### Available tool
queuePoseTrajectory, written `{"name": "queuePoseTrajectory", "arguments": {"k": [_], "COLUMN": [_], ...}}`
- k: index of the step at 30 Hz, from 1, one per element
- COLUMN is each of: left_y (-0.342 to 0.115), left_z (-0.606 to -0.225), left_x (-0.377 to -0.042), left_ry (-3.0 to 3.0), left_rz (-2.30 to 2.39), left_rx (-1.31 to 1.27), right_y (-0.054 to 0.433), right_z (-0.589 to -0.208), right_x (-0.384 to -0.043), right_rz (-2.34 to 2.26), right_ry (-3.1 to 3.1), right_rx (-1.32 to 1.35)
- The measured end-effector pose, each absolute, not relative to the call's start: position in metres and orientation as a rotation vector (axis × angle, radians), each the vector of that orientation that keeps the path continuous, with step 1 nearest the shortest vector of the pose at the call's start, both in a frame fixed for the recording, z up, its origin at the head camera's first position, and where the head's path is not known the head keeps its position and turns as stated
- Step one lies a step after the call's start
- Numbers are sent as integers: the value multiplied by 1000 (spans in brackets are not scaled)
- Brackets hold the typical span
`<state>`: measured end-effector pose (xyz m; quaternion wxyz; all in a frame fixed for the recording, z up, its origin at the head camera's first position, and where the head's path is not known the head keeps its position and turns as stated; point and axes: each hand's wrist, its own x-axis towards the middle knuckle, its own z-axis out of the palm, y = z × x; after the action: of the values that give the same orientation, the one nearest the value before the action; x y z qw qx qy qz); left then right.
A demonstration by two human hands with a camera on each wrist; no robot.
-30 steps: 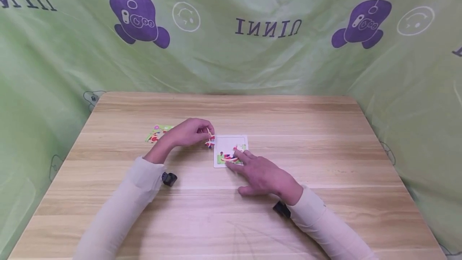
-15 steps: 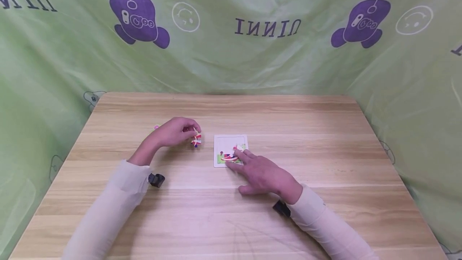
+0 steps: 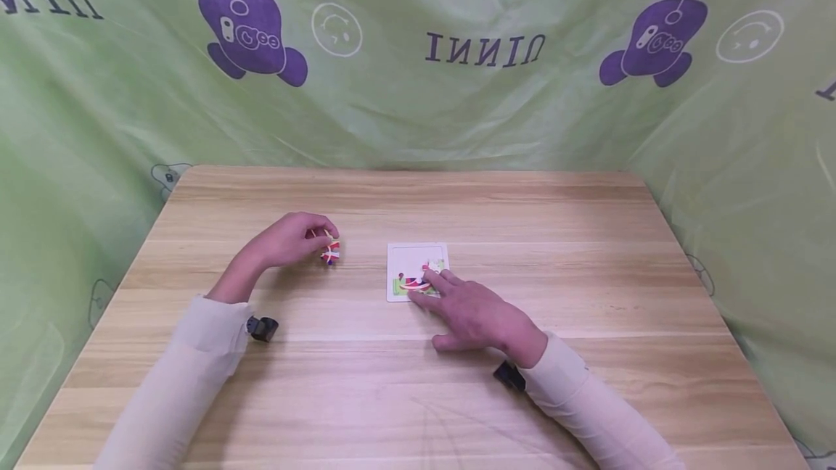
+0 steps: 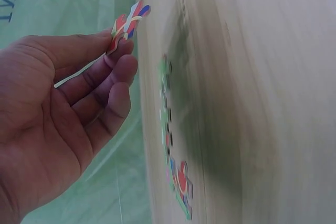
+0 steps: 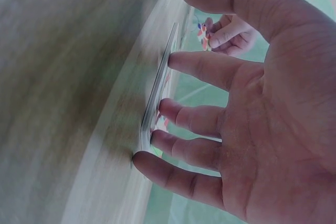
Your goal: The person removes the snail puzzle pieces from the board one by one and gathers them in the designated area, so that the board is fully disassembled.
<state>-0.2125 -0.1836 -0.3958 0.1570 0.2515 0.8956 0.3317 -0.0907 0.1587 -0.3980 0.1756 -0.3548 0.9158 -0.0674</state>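
A colourful jigsaw piece (image 3: 332,252), red, white and blue, is pinched between the thumb and fingers of my left hand (image 3: 287,239), raised over the table left of the board. The left wrist view shows the same jigsaw piece (image 4: 126,27) at the fingertips, clear of the wood. The square white puzzle board (image 3: 406,256) lies flat, with fitted pieces (image 3: 413,284) along its lower part and right side. My right hand (image 3: 483,318) rests fingertips on the board's lower right, partly covering those pieces; its fingers (image 5: 202,69) are extended and spread.
Several loose jigsaw pieces (image 4: 166,114) lie on the wooden table (image 3: 562,260) beneath my left hand, which hides them in the head view. A green printed curtain (image 3: 418,114) hangs round the table's back and sides.
My left hand has moved left, away from the board, carrying the jigsaw piece, and now covers the loose pieces that showed before. My right hand has stayed on the board.
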Motion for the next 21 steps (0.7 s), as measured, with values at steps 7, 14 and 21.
{"name": "queuePoseTrajectory", "arguments": {"k": [7,14,21], "left_y": [-199,-210,-223], "left_z": [-397,-399,-402], "left_x": [-213,-215,-217], "left_ry": [2595,2638,2641], "left_rz": [901,871,875], "left_rx": [686,689,646], "right_y": [159,159,158], "right_z": [-398,-398,-399], "right_x": [-90,-91,-91], "right_rz": [-191,-183,-174], "right_ry": [2599,2597,2598], "right_rx": [-1015,-1017,-1016]}}
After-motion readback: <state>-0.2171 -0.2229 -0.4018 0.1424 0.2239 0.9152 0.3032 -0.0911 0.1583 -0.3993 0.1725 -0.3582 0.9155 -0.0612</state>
